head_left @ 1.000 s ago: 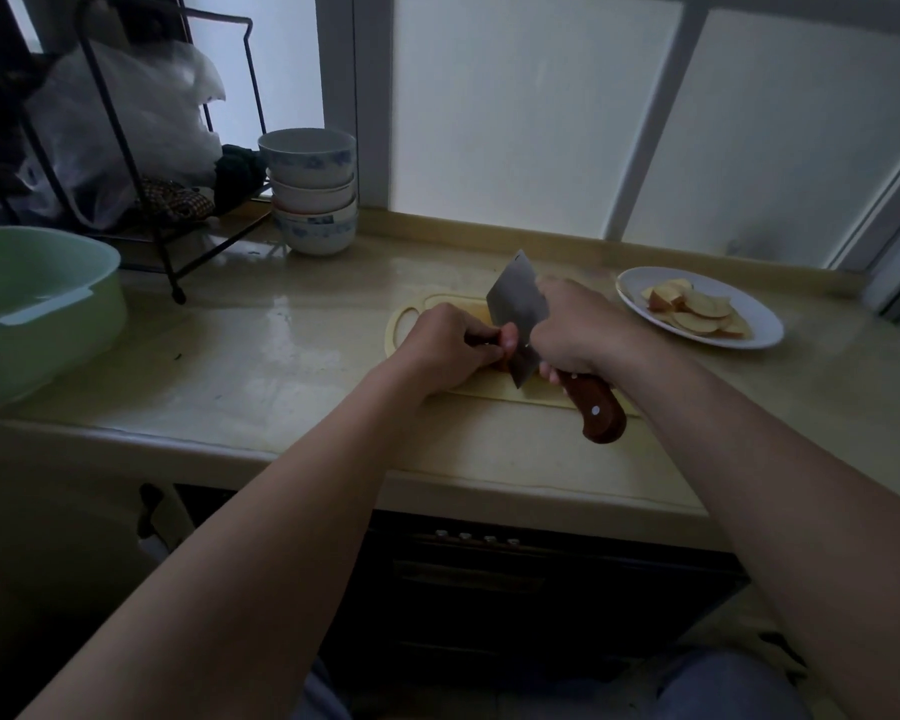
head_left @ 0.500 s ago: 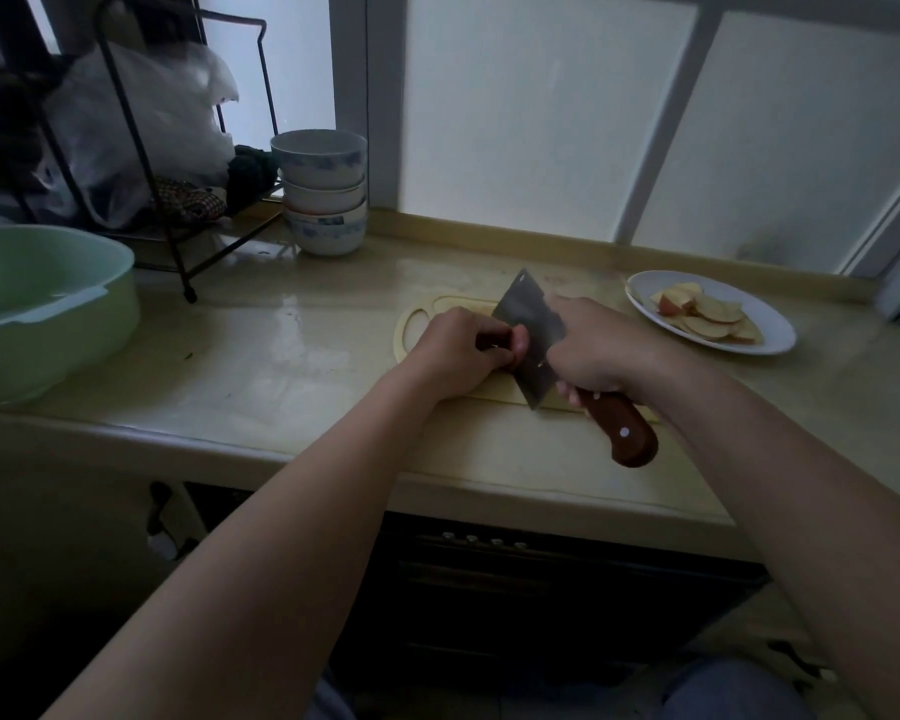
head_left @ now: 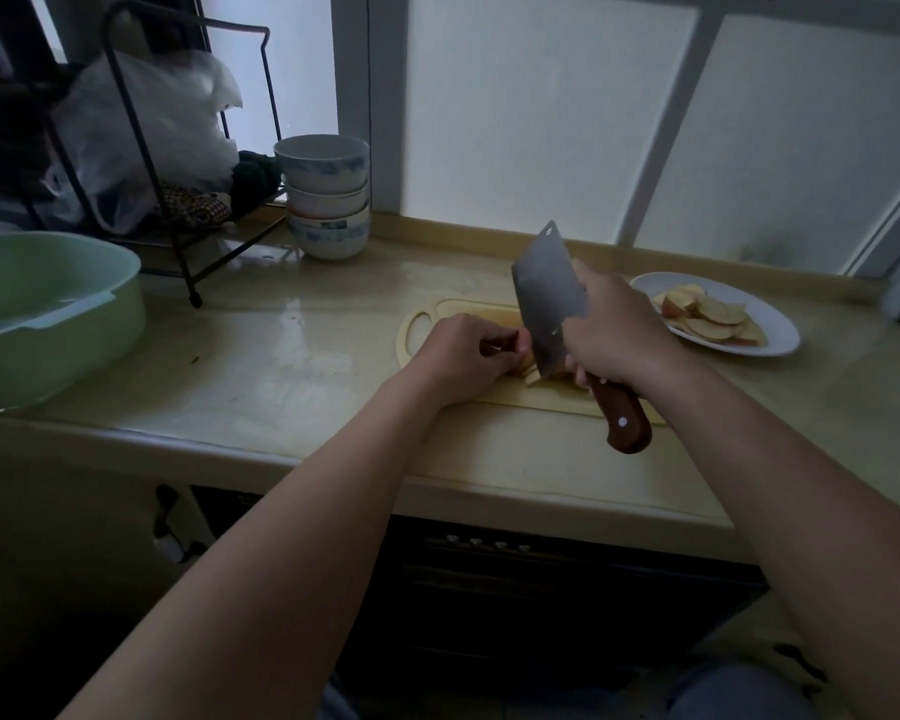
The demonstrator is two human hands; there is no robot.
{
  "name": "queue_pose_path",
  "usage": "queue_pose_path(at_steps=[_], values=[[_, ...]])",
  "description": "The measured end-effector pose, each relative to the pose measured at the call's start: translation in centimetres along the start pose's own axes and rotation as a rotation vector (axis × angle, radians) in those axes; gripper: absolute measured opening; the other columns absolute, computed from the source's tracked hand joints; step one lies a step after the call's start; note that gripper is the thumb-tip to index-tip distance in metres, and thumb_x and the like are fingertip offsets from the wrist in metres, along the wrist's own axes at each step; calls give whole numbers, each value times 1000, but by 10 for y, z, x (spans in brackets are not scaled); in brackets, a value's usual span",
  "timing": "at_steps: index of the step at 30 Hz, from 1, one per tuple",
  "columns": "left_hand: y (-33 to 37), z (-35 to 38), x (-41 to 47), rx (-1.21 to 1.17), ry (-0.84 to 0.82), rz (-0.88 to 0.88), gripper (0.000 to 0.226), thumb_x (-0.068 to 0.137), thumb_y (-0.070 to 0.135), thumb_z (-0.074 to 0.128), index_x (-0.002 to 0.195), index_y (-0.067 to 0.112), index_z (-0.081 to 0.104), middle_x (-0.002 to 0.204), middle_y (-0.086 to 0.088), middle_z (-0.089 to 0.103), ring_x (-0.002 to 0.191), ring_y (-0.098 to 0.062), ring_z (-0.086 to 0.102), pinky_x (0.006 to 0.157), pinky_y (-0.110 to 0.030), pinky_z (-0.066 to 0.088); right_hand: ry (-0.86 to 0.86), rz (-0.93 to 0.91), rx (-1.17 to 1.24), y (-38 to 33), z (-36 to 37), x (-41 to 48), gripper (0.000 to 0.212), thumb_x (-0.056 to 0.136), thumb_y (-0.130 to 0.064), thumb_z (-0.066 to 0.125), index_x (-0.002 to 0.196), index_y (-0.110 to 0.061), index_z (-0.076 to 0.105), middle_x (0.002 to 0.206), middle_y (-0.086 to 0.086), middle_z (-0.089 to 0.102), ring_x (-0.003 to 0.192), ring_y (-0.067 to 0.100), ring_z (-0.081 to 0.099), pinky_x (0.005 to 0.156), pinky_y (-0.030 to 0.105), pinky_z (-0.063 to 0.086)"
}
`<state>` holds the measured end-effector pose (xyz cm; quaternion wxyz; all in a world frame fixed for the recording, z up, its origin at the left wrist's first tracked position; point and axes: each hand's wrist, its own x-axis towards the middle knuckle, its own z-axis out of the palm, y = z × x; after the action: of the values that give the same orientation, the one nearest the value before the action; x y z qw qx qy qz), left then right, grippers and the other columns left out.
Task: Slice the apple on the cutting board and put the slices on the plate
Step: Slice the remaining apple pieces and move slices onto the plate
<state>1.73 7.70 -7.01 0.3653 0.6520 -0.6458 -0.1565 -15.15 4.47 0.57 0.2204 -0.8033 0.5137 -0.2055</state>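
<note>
Beige stone forms the desk [head_left: 281,366] that runs under a frosted window and carries everything. At its far left sits a pale green basin [head_left: 48,314], and behind that stands a black wire rack [head_left: 141,148] with a crumpled plastic bag [head_left: 172,116] on it. Just right of the rack, against the window ledge, is a stack of white bowls with blue patterns [head_left: 326,194]. A pale yellow cutting board [head_left: 552,397] lies flat near the middle of the desk, its handle hole towards the left. Well to its right, apart from the board, a white plate [head_left: 780,324] holds a heap of apple slices [head_left: 713,317], pale flesh up with red skin showing at the edges. The cleaver [head_left: 546,293] stands over the board with its broad blade tilted up and away, its lower corner down at the fruit. The right hand [head_left: 614,330] is wrapped tightly around the reddish wooden handle, whose end sticks out below the wrist. The left hand [head_left: 458,356] rests on the board with its fingers curled, pinning the remaining piece of apple [head_left: 505,341] just left of the blade. A few cut slices [head_left: 533,375] lie on the board under the blade, touching that piece.
</note>
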Motion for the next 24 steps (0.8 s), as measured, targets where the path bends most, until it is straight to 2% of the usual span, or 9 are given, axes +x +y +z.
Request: queue_pose_path(at_steps=[2,5,7,13,17,24], values=[[0,0,0,9,-6,-7,32,95,32,71,126,25,73,110,0,73,99,-15,66,93,-37,55,23,-7,17,-1,-4,-2,88,91,1,45,166,-33,12,114,19,69,45,12,68,42,25,52],[0,0,0,2,2,-3,30,95,31,71,124,25,74,112,-1,74,101,-16,67,95,-38,55,44,-11,33,-2,-7,-3,85,93,0,43,165,-33,14,91,14,72,47,14,68,45,29,55],[-1,1,0,6,6,5,29,95,30,71,123,24,74,111,-1,74,101,-17,67,95,-39,55,37,-4,44,-4,-8,-3,83,94,0,44,165,-33,17,86,13,72,50,17,69,49,32,59],[-2,2,0,31,4,31,28,96,27,70,123,22,75,106,-1,71,100,-20,66,93,-38,54,16,55,102,-2,-7,-3,83,96,1,45,166,-31,14,80,11,73,52,16,67,49,29,53],[-4,4,2,61,-3,36,24,95,29,70,118,25,77,106,-3,73,97,-20,66,91,-40,55,11,70,117,1,-6,-2,84,93,2,46,166,-29,16,77,11,73,52,17,68,52,30,55],[-2,4,2,84,-2,31,25,96,27,69,119,23,77,104,-3,72,92,-19,63,85,-35,54,-3,116,179,7,-4,-5,82,95,3,44,165,-29,17,79,13,71,54,18,66,49,30,52]])
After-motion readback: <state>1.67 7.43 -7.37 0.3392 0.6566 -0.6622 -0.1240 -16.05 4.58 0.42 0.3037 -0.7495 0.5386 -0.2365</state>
